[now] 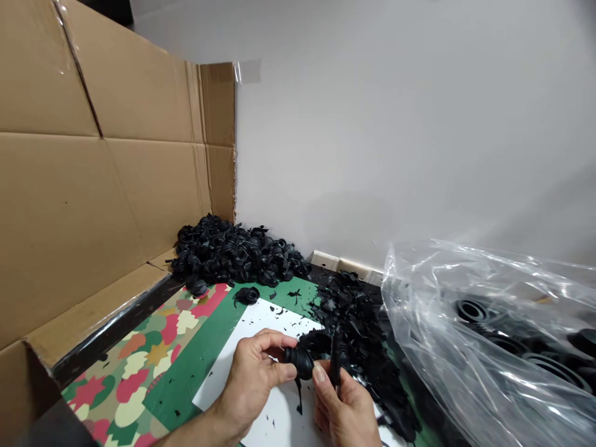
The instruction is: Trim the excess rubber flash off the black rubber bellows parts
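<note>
"What is the left hand [254,372] doing?"

"It has hold of a black rubber piece [298,360]. The grip is closed, with the thumb under the piece and a finger on top. The piece has ridges all around it, like a fat screw."

"And the right hand [344,403]?"

"Its grip is closed too, around a thin black tool [336,357] that points up. I can't tell what sort of tool it is. The thumb tip is right up by the rubber piece."

"Where is that piece now?"

"Up between the two hands, over a white sheet [286,406]. A thin black strip [299,397] hangs down below it."

"What is under the white sheet?"

"A green sheet [186,360]. On the left I see bright paper [133,385] with stars and blobs on it. A bit of the dark worktop [153,304] shows by the cardboard [144,99]."

"So many black bits!"

"Yes! A big heap of curly black pieces [237,251] sits at the back, by the wall [410,124]. One loose curl [246,296] lies in front of it. Flat black scraps [358,335] are piled just past the right hand."

"And on the far right?"

"A big clear bag [423,323], with black rings [459,308] showing through."
</note>
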The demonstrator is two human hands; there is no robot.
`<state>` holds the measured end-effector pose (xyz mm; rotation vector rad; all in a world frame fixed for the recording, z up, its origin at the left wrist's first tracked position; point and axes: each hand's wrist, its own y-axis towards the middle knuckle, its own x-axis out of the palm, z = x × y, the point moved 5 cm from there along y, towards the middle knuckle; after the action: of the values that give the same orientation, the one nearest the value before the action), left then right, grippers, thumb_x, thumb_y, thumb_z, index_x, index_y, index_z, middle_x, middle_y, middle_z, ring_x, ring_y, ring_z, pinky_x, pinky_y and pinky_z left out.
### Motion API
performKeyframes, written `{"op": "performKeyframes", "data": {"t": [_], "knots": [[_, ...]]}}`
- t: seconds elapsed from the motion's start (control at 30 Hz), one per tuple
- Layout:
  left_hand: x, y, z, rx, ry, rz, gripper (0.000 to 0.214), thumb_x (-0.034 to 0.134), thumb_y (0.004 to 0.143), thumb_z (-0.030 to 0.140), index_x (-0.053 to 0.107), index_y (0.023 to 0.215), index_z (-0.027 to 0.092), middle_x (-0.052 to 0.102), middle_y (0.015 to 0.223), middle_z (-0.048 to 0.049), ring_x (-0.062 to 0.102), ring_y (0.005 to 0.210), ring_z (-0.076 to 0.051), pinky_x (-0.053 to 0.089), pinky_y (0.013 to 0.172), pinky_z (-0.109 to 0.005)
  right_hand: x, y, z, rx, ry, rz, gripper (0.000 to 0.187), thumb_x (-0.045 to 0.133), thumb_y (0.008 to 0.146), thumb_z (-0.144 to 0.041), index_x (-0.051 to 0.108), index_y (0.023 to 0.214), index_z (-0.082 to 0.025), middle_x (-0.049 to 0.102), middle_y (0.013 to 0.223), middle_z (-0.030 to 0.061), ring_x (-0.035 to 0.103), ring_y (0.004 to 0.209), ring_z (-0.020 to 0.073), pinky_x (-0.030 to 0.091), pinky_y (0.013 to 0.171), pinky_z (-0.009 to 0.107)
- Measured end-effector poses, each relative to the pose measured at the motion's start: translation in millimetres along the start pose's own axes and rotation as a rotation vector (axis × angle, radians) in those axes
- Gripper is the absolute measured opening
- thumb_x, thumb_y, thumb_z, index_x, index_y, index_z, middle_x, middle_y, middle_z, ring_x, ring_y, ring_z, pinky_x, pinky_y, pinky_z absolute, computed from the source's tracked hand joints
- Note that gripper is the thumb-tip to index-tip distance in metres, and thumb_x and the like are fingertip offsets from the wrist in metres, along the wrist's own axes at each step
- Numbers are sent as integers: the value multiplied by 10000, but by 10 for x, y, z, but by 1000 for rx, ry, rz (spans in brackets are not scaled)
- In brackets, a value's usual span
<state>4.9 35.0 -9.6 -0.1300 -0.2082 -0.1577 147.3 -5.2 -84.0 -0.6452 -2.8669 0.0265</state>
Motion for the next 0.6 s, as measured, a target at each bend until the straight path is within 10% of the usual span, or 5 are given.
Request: {"op": "performKeyframes", "data": {"t": [0.6], "knots": [[28,-3,16,-6,40,-6,259,753,486,143,758,745,143,634,726,-29,509,660,-151,412,595,-238,52,1,-55,-10,47,-41,430,722,664,-571,710,777,-157,500,450,-25,481,449,147,377,418,234]]}}
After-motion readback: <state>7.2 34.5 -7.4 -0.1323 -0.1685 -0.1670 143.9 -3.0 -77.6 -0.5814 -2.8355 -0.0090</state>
